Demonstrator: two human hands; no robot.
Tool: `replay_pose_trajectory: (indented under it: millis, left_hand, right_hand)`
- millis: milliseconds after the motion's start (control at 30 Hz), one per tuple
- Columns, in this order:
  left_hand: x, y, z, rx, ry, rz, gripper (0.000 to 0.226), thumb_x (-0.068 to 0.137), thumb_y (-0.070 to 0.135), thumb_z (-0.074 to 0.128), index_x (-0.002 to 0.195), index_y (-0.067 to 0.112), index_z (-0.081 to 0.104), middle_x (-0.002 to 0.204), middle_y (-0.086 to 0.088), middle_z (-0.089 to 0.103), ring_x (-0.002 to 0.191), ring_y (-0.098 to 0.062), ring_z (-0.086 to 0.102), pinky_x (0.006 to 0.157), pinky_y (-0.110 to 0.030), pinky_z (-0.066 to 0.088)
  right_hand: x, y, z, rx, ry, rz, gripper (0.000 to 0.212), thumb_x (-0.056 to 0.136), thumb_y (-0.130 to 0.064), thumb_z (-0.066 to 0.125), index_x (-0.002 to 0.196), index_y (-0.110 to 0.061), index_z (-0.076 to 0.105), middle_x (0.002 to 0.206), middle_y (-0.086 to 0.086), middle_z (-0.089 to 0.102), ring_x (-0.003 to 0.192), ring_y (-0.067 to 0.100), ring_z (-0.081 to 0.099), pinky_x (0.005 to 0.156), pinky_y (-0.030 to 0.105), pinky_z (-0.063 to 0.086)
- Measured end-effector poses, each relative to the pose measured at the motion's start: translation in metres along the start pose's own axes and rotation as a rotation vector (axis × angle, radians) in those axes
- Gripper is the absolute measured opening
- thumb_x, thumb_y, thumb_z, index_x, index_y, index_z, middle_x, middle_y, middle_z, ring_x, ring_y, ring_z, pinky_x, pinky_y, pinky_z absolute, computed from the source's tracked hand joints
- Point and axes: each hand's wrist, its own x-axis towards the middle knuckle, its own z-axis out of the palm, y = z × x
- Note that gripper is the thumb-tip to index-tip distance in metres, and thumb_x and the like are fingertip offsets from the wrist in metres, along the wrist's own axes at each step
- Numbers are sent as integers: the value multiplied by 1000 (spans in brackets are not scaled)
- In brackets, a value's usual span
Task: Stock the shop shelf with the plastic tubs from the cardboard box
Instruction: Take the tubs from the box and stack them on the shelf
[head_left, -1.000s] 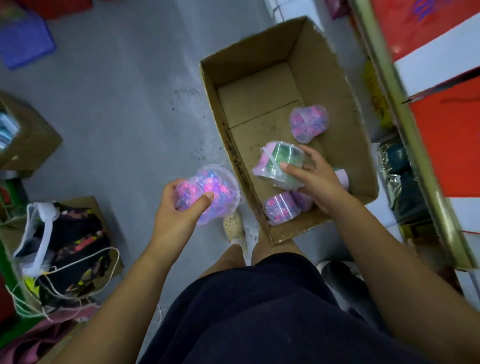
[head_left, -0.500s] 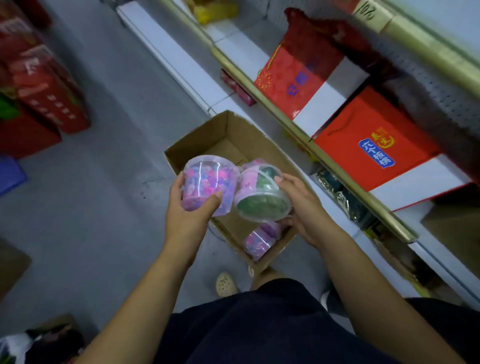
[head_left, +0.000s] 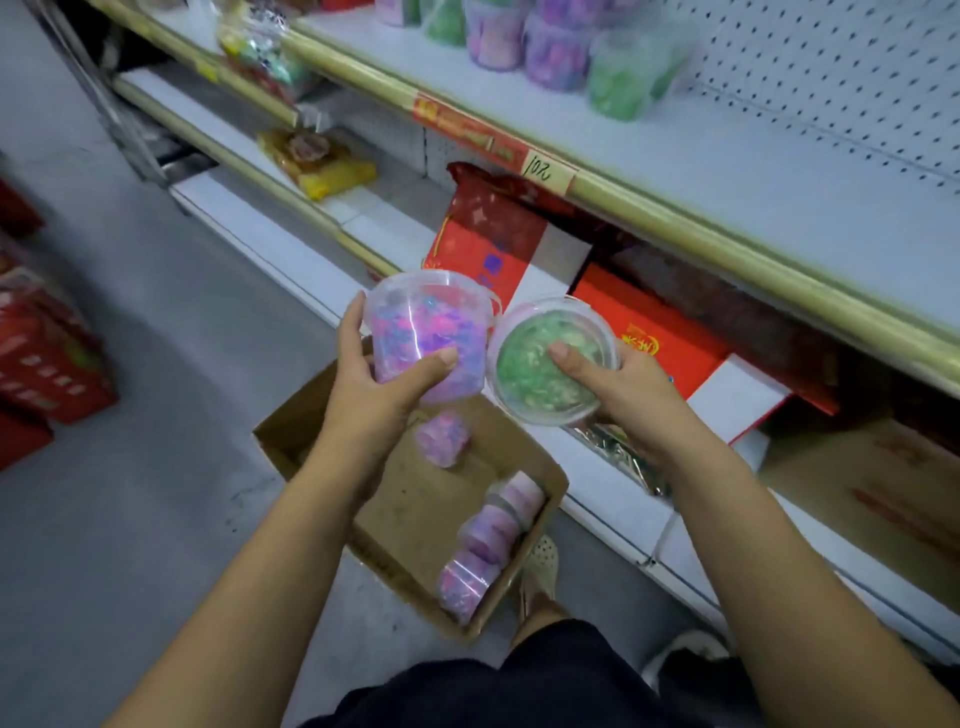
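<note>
Shop shelf: the upper right of the frame is filled by it; white boards edged with a gold rail are seen, backed by a perforated panel.
Floor: grey concrete is spread across the left half of the frame.
Cardboard box: it is set open on the floor at lower centre, just beside the lowest shelf board.
Red gift boxes: they are laid tilted on the lower shelf, right of centre, behind the held tubs.
Stocked tubs: a blurred row of purple and green tubs is stood on the top board, at the upper edge of the frame.
Left hand: it is curled round the purple tub, with the thumb laid across the near wall and the fingers wrapped behind.
Right hand: the green tub is gripped from the right, with the thumb pressed on its flat end.
Purple tub: it is held upright at centre frame, above the box and touching the green tub.
Green tub: it is held tipped, with its flat round end turned to the camera.
Boxed tubs: three are lined along the box's right wall, and a fourth is laid apart nearer the middle.
Price label: it is fixed to the gold rail above the gift boxes.
</note>
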Motion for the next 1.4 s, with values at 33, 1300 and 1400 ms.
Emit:
replay_pose_trajectory:
  millis: [33,1300,1400]
  left_hand:
    - [10,8,12,-2,7,16,103,58,39,94,141,50,35,137,-6,56,115,-26,67,90,-50,58]
    - [327,87,320,304,130,515,101,71,27,90,142,41,20,131,-1,61,115,-14,64,93,-25,54]
    - [349,95,331,346,134,564,99,71,29,90,141,40,22,136,-2,57,119,-13,61,97,-27,54]
  right_hand:
    - [8,-11,-11,-3,29,-23,50,80,-42,80,115,-9,67,105,13,76,89,26,75,68,43,62]
    - [329,-205,-278,-478,352,-434,106,61,-61,86,145,-30,28,144,-4,38,124,13,45,97,27,36]
    - [361,-237,-286,-368,366,-481,108,62,-61,85,146,-27,25,140,-2,42,123,12,45,99,28,39]
